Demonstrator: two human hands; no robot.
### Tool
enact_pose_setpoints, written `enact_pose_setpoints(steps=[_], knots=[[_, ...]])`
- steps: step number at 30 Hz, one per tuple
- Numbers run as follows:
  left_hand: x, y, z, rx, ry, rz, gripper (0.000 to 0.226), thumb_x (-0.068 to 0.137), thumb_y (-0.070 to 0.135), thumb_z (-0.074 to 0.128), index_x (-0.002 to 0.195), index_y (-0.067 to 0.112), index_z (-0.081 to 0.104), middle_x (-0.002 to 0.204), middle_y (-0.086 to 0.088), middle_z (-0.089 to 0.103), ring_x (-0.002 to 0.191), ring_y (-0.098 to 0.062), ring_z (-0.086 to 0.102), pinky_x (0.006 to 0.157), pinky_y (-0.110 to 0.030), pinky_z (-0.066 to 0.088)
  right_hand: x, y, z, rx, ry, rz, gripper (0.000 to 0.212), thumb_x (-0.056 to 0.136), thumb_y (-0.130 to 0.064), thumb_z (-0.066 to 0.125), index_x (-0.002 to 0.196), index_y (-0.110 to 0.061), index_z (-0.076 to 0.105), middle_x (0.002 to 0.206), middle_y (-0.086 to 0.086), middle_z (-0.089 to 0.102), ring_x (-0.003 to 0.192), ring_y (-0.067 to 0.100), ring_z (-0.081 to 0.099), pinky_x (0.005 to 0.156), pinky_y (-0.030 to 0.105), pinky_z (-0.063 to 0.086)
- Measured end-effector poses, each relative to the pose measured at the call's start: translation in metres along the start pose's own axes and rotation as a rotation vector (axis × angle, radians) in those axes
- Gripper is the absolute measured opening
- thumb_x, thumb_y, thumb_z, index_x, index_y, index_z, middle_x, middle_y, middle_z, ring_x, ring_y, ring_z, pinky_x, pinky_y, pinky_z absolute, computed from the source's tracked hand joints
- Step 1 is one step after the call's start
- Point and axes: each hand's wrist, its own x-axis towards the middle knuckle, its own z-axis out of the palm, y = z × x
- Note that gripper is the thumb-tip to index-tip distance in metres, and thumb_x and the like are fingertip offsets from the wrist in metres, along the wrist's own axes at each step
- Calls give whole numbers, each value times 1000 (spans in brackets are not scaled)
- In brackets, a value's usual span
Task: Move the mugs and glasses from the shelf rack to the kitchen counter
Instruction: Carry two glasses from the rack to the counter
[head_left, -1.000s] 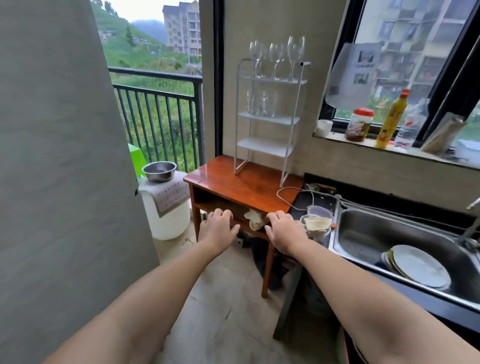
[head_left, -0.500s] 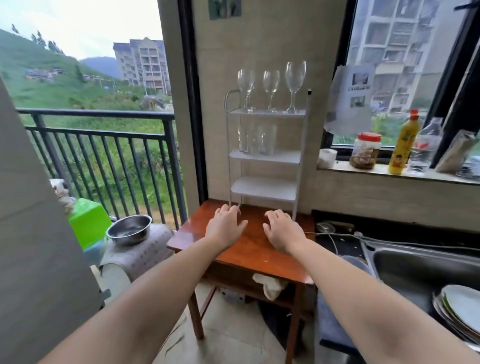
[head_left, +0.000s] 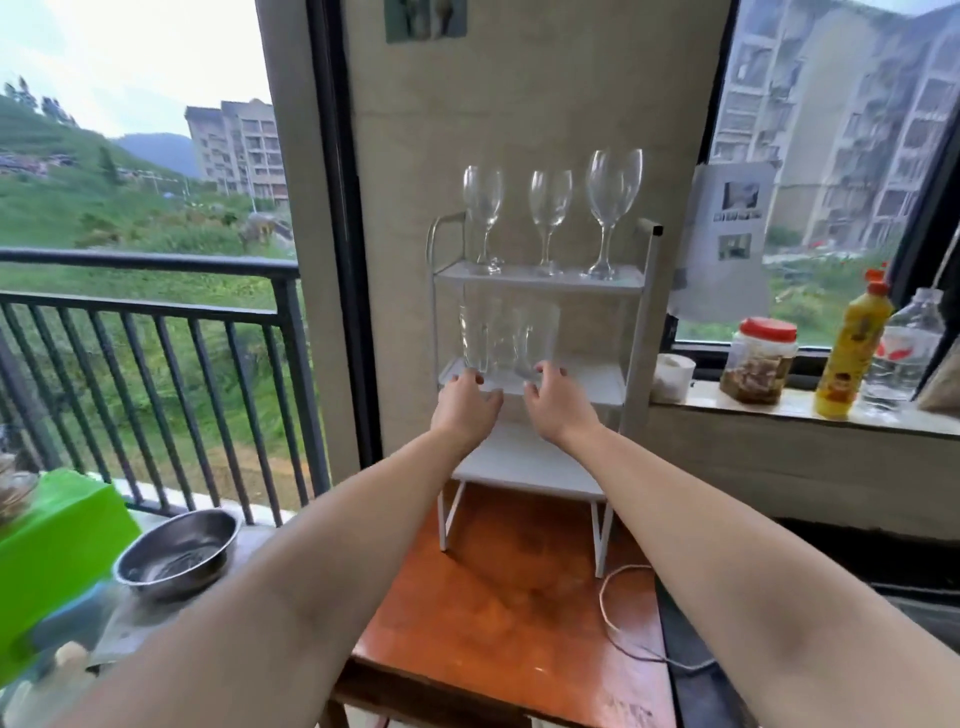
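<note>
Hands at rack (head_left: 540, 283), mid-frame.
L hand (head_left: 464, 405) & R hand (head_left: 558, 402) half-open, empty, fingertips by tumblers (head_left: 506, 338) on mid shelf; wine glasses (head_left: 550, 218) up top.

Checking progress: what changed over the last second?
Both hands rose from the table to the rack's middle shelf: left hand and right hand now reach the tumblers, nothing gripped yet. Wine glasses stay on top.

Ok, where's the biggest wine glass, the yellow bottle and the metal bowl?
Biggest wine glass (head_left: 613, 189): head view, on its bowl.
Yellow bottle (head_left: 852, 348): head view, on its label.
Metal bowl (head_left: 174, 558): head view, on its inside.
</note>
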Motion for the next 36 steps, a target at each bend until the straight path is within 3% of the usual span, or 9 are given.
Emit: enact_pose_setpoints(steps=[7, 10, 12, 17, 21, 26, 30, 34, 36], knots=[[82, 4, 9, -246, 10, -194, 54, 93, 21, 47, 143, 4, 35, 145, -17, 40, 133, -32, 41, 112, -39, 33, 85, -7, 20, 295, 73, 219, 46, 97, -20, 45, 137, 2, 37, 140, 25, 44, 127, 37, 47, 100, 35, 38], [98, -3, 19, -405, -37, -240, 32, 89, 18, 46, 115, 4, 58, 117, -22, 59, 110, -35, 55, 98, -39, 43, 103, -10, 30, 354, 67, 298, 43, 97, -23, 45, 132, 0, 42, 137, 23, 50, 125, 36, 49, 99, 34, 39], [105, -4, 23, -530, -63, -256, 14, 90, 19, 45, 91, 15, 58, 98, -13, 55, 92, -26, 50, 85, -35, 43, 111, -9, 35, 401, 73, 323, 34, 96, -23, 44, 123, -4, 50, 126, 20, 58, 116, 34, 56, 92, 32, 42], [115, -4, 25, -770, -93, -305, 22, 95, 29, 45, 103, 13, 56, 95, -2, 62, 89, -16, 53, 92, -38, 48, 121, -12, 37, 661, 53, 311, 24, 95, -20, 46, 93, -2, 61, 96, 18, 64, 93, 35, 62, 89, 43, 52], [118, 0, 21, -874, -75, -326, 26, 96, 33, 44, 101, 9, 53, 77, 0, 54, 71, -12, 50, 88, -43, 51, 113, -16, 29, 936, 84, 373, 33, 97, -19, 45, 65, -12, 49, 65, 6, 53, 57, 17, 51, 58, 31, 46], [96, 4, 12, -869, -60, -328, 44, 98, 37, 39, 126, 5, 50, 130, -18, 52, 113, -30, 54, 77, -35, 52, 85, -24, 13, 999, 184, 396, 35, 101, -20, 36, 69, -8, 43, 64, 6, 42, 55, 17, 45, 57, 30, 47], [59, 1, 6, -894, -100, -300, 49, 96, 37, 37, 135, 7, 45, 140, -20, 46, 106, -28, 54, 80, -36, 51, 38, -27, 1, 935, 208, 349, 35, 99, -19, 34, 65, -13, 38, 62, 3, 36, 52, 14, 39, 52, 27, 41], [8, 0, -5, -924, -143, -260, 47, 96, 34, 36, 131, 6, 48, 88, -6, 53, 75, -15, 51, 75, -33, 48, -17, -30, -4, 913, 239, 351, 25, 99, -24, 34, 84, -11, 50, 63, 2, 38, 56, 13, 40, 60, 31, 43], [-19, -2, -9, -930, -159, -263, 45, 95, 34, 36, 128, 6, 50, 84, 0, 48, 68, -10, 44, 73, -32, 48, -47, -31, -5, 902, 258, 365, 27, 98, -23, 35, 76, -13, 47, 63, 2, 39, 57, 13, 40, 65, 32, 44]])
